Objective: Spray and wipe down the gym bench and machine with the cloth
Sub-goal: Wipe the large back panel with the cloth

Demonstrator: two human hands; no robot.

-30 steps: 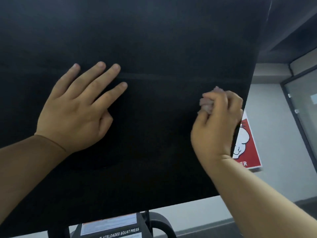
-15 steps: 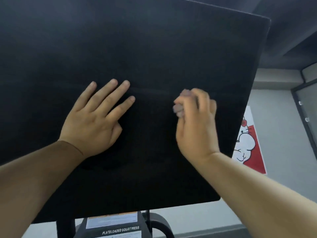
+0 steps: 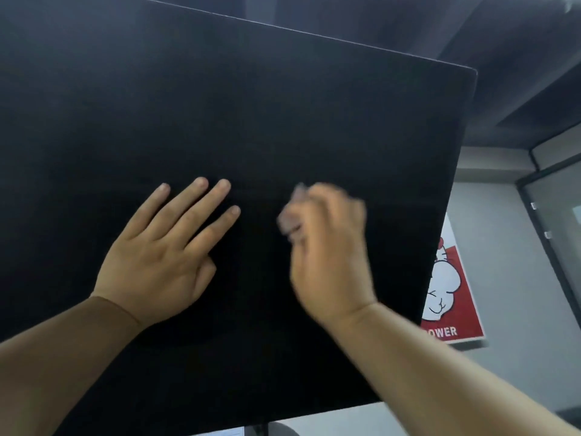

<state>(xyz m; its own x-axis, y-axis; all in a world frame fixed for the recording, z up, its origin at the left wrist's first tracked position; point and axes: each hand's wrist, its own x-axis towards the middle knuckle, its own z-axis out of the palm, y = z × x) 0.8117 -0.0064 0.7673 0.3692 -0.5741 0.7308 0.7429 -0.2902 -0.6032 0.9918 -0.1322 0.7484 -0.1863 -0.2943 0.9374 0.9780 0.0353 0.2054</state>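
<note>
Large flat black rectangular panel of the machine (image 3: 251,105) fills most of the view; it sits tilted, with its upper right corner highest; surface matt and dark throughout. Dark grey ceiling (image 3: 518,58) shows above the panel's top edge; pale grey wall (image 3: 509,325) shows to the right of the panel and below its lower edge; a dark-framed glass partition (image 3: 559,234) stands further right of the panel. Red and white rectangular poster (image 3: 452,297) hangs on that wall, partly hidden behind the panel's right edge; a white cartoon figure and the white letters "OWER" are legible on it.

Left hand (image 3: 160,256) lies flat on the panel, left of its centre; fingers straight and spread, palm to the surface, holding nothing. Right hand (image 3: 330,256) is on the panel near its centre, just beside the left hand but apart from it; it is blurred; its fingers are curled round a small pale pinkish crumpled cloth (image 3: 290,215). The cloth shows only at the fingertips, against the panel's surface; its full extent cannot be told.
</note>
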